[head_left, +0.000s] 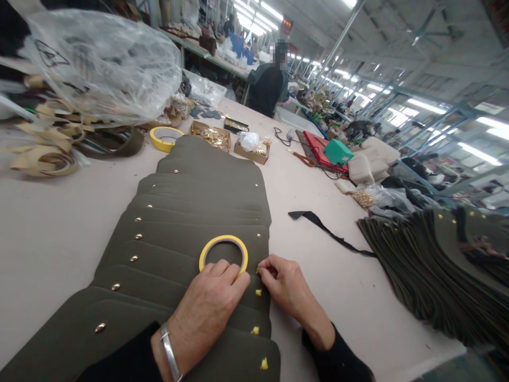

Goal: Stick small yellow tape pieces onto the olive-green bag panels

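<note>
Dark olive panels [207, 180] lie overlapped in a row down the table, with gold-coloured studs [138, 236] along their left side. My left hand [210, 302] rests over the panels, its fingers closed on a roll of yellow tape [203, 253] that stands partly raised. At the panels' right edge, my right hand [288, 284] pinches with thumb and forefinger at a small yellow bit, mostly hidden by the fingertips. Below it, small yellow tape pieces [255, 330] sit on the right ends of the nearer panels.
A second yellow tape roll [166, 139] and boxes of gold hardware [210, 136] stand beyond the panels. A black strip [326, 231] lies to the right, by a thick stack of olive pieces [433, 265]. Tan webbing [47, 159] and a plastic bag [107, 63] are left. A person [268, 85] is farther back.
</note>
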Available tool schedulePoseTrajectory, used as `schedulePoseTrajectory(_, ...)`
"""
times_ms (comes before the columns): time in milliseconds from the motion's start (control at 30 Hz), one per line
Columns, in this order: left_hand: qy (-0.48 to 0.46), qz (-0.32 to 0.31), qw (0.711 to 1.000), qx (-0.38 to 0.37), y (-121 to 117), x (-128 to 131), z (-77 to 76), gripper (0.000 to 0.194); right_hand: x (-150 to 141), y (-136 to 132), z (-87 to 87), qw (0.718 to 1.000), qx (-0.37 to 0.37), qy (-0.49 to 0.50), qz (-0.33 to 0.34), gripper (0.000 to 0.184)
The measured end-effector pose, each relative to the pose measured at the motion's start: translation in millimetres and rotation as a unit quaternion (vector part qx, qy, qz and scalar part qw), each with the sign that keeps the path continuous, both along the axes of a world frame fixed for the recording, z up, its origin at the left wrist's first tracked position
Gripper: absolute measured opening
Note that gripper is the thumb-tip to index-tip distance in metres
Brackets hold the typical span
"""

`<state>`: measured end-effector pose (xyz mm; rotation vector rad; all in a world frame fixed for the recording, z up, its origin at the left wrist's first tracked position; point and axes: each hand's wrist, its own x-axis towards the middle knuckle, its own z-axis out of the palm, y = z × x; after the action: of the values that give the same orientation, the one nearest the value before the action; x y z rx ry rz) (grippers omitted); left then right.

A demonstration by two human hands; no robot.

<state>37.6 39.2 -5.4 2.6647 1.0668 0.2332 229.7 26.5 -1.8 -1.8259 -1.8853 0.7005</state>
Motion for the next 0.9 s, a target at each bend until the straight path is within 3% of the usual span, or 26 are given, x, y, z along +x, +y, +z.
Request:
schedulePoseTrajectory(100, -0.003, 0.001, 1.0, -0.001, 0.8, -0.2, 0.3, 0.013, 2.0, 0.2, -3.1, 0.999, 0.003, -0.044, 0.003, 0.014)
schedulePoseTrajectory(200, -0.01, 0.006, 1.0, -0.007, 0.5, -0.5, 0.6, 0.013, 9.9, -2.8, -3.5, 0.997, 0.023, -0.068, -0.007, 0.039)
schedulePoseTrajectory(233, -0.013, 0.006, 1.0, -0.009, 0.2, -0.5, 0.5, 0.013, 13.0, -4.6, -2.9, 0.997, 0.043, -0.068, -0.001, 0.037)
schedulePoseTrajectory(333, -0.024, 0.008, 1.0, -0.012, -1.1, -0.2, -0.2, 0.014, 20.2, -10.0, -0.8, 0.986, 0.12, -0.077, 0.086, 0.011)
schedulePoseTrajectory(433, -0.029, 0.012, 0.999, -0.012, -1.6, 0.3, -1.7, 0.014, 19.8, -12.0, 0.4, 0.956, 0.169, -0.143, 0.194, 0.017)
schedulePoseTrajectory(500, -0.03, 0.012, 0.999, -0.007, -0.9, 0.5, -2.7, 0.014, 15.2, -10.1, 0.8, 0.939, 0.173, -0.192, 0.227, 0.018)
schedulePoseTrajectory(600, -0.027, 0.01, 1.0, 0.004, 1.0, 0.4, -3.0, 0.015, 5.0, -2.9, 2.3, 0.939, 0.134, -0.234, 0.214, 0.018)
schedulePoseTrajectory(733, -0.021, 0.001, 1.0, -0.002, 1.9, -1.8, 1.4, 0.017, -7.2, 9.6, 6.5, 0.962, 0.044, -0.241, 0.123, 0.016)
schedulePoseTrajectory(833, -0.03, -0.007, 0.999, -0.014, 1.1, -5.4, 6.6, 0.019, -9.8, 12.8, 12.2, 0.973, 0.011, -0.212, 0.086, 0.018)
schedulePoseTrajectory(900, -0.05, -0.015, 0.999, -0.009, 1.4, -8.7, 8.6, 0.02, -7.3, 9.2, 17.6, 0.981, -0.036, -0.156, 0.108, 0.019)
